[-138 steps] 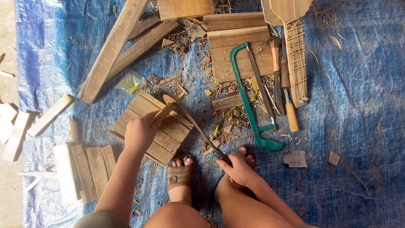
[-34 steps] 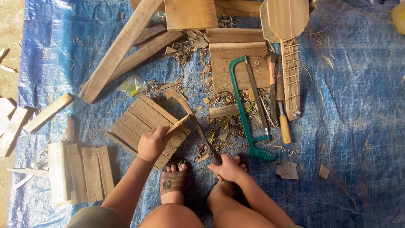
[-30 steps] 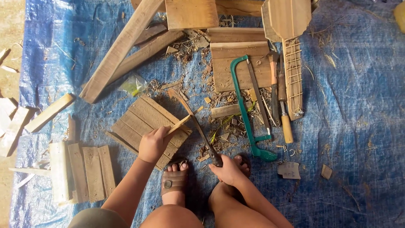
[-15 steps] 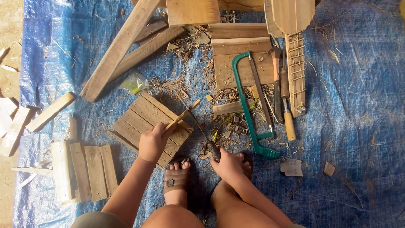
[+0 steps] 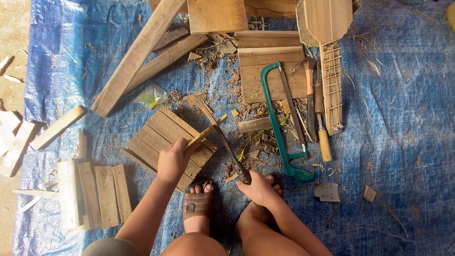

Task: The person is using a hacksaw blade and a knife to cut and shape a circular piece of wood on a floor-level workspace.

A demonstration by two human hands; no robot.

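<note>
L fingers [image 5: 171, 152] clamp stick [image 5: 204, 134] | R fingers [image 5: 250, 182] clamp blade [image 5: 215, 130] (crossing stick) | green bag [image 5: 150, 96] upper-left

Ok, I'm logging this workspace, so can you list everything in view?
tarp: one, blue, under everything
slat panel: one, brown, beneath the left hand
long planks: several, brown, upper left
boards: a few, brown, top centre
saw: one, green frame, right of centre
chisel: one, wooden handle, beside the saw
shavings: many, tan, scattered mid-tarp
stick: one, tan, in the left hand
knife: one, long dark blade, in the right hand
left hand: grips the stick
right hand: grips the knife handle
feet: two, sandalled, bottom centre
</note>
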